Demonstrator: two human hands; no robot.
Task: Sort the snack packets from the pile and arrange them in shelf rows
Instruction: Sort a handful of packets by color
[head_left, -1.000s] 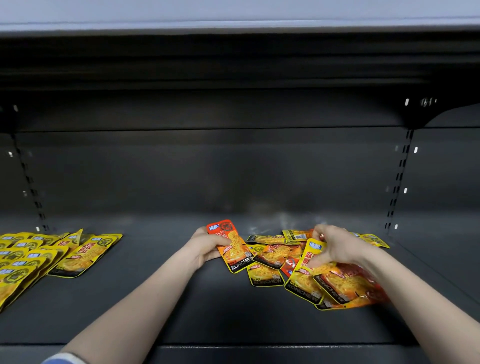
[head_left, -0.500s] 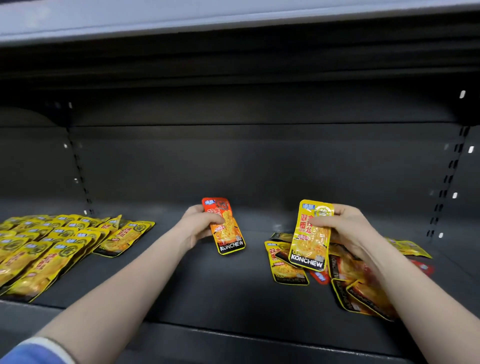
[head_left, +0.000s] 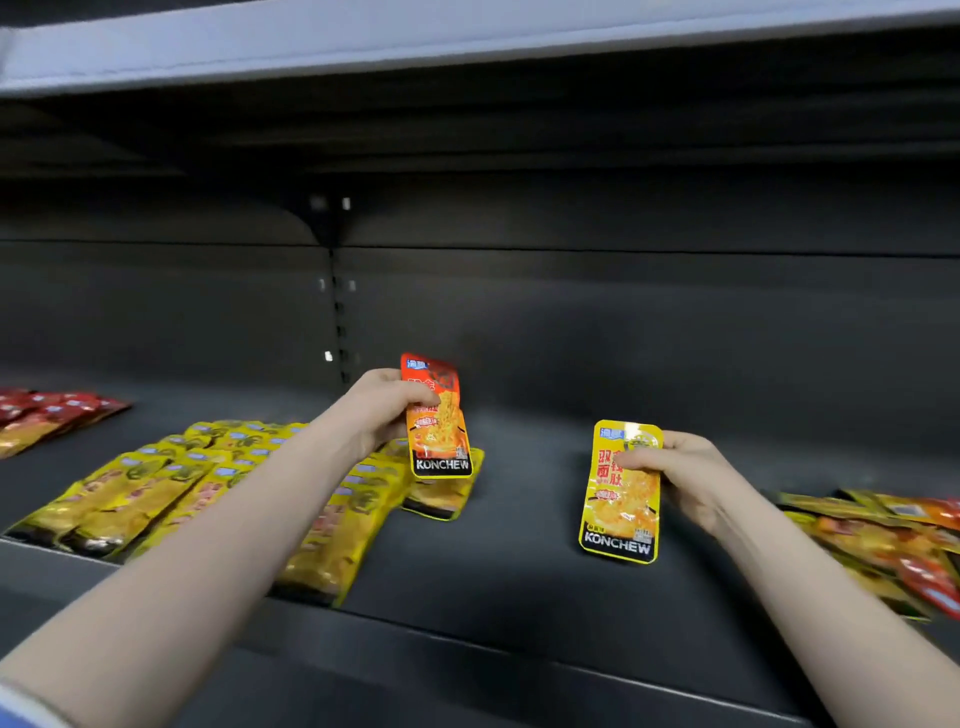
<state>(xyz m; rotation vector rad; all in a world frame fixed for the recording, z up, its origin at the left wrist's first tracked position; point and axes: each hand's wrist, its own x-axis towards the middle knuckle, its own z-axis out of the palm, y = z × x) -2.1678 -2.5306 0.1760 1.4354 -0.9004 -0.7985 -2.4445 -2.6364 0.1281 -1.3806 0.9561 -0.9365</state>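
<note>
Dark shelf (head_left: 519, 571), rows at left. Left hand (head_left: 382, 410) pinches orange packet (head_left: 439, 421) upright, just above yellow rows (head_left: 208, 488); red row (head_left: 52, 410) farther left. Right hand (head_left: 685, 478) clamps yellow packet (head_left: 621, 493), long axis vertical, pile (head_left: 883, 540) just right. Yellow rows nearer left hand.

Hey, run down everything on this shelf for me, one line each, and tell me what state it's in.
left hand: grips the orange-red packet, held upright off the shelf.
right hand: pinches the yellow packet, upright, off the shelf.
yellow rows: lying flat, overlapped, at left.
red rows: lying flat, far left.
mixed pile: jumbled, unsorted, at right.
shelf: holds all of these.
</note>
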